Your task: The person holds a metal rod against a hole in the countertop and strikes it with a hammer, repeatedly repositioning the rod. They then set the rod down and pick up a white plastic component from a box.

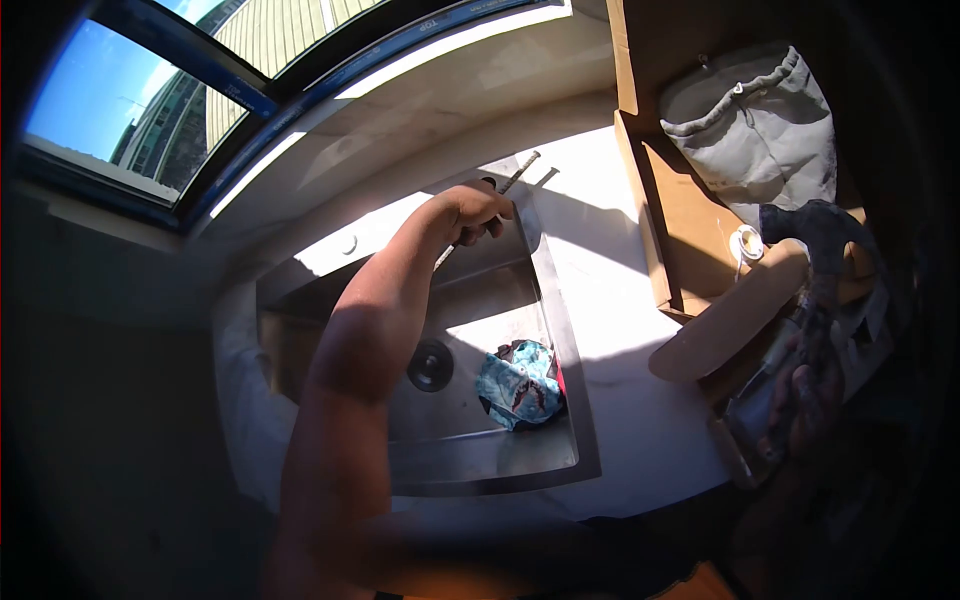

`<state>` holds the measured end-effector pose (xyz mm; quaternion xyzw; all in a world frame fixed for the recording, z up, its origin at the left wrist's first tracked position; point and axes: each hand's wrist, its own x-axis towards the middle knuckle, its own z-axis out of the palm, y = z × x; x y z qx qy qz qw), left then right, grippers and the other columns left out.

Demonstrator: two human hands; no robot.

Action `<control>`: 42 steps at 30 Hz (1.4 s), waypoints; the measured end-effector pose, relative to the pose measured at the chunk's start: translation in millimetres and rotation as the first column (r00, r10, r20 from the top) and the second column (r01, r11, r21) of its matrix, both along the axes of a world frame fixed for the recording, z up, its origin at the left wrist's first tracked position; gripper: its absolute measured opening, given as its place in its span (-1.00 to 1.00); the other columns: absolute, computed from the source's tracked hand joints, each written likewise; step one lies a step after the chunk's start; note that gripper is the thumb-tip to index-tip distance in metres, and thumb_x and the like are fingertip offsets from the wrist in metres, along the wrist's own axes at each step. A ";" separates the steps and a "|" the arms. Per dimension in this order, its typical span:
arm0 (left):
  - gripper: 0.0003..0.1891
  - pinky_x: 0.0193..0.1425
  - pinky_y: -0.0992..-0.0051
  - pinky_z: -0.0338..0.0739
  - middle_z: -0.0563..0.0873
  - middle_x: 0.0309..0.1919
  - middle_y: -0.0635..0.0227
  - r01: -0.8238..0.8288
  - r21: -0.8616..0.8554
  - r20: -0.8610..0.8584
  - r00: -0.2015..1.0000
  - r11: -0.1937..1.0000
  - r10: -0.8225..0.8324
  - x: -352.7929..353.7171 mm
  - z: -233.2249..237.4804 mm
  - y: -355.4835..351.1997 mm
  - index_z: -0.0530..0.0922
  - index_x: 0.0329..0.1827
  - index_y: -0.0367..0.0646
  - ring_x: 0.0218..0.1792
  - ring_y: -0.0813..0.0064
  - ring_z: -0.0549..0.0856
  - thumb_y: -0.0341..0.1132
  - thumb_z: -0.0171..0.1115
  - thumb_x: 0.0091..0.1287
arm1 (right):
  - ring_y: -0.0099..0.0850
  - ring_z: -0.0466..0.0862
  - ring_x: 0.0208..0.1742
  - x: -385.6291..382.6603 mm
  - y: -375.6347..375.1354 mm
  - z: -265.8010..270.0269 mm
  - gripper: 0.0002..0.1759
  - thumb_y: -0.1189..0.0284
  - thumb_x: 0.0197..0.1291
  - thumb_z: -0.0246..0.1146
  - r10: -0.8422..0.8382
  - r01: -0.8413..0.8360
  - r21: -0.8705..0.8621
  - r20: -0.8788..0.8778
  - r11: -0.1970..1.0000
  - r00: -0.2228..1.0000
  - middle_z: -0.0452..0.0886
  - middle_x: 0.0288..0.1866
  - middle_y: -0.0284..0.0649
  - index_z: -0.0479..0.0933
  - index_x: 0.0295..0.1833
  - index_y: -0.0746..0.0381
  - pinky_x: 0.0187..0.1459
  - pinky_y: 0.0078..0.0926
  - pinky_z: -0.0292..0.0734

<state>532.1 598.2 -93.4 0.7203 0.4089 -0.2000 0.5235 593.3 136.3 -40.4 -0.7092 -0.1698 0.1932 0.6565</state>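
My left hand (476,214) reaches over the far end of a steel sink (590,430), its fingers closed around a thin metal rod (519,173). One end of the rod sticks out beyond the hand and the other slants down toward the basin. On the right, in shadow, my right hand (803,395) is wrapped around the handle of a hammer (815,232), with the dark head up. A crumpled turquoise cloth (520,385) with dark stains lies in the basin, right of the drain (431,365).
An open cardboard box (655,235) stands on the white counter (610,330) at the right. In it are a whitish drawstring pouch (765,135) and a small white roll (745,243). A long tan rounded piece (730,315) overlaps its near edge. A window (190,110) is behind the sink.
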 end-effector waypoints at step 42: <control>-0.67 -0.26 0.55 0.31 0.46 -0.50 0.32 -0.209 0.038 0.999 0.046 0.977 -0.029 -77.2 85.4 -43.2 0.47 -0.47 -0.31 -0.41 0.56 0.41 -0.23 0.06 0.40 | -0.60 0.38 -0.73 3.1 -18.7 7.0 -0.37 0.12 0.30 0.21 0.142 -0.130 0.143 -0.076 0.981 0.987 0.39 -0.59 -0.33 0.21 0.22 0.37 -0.72 -0.71 0.26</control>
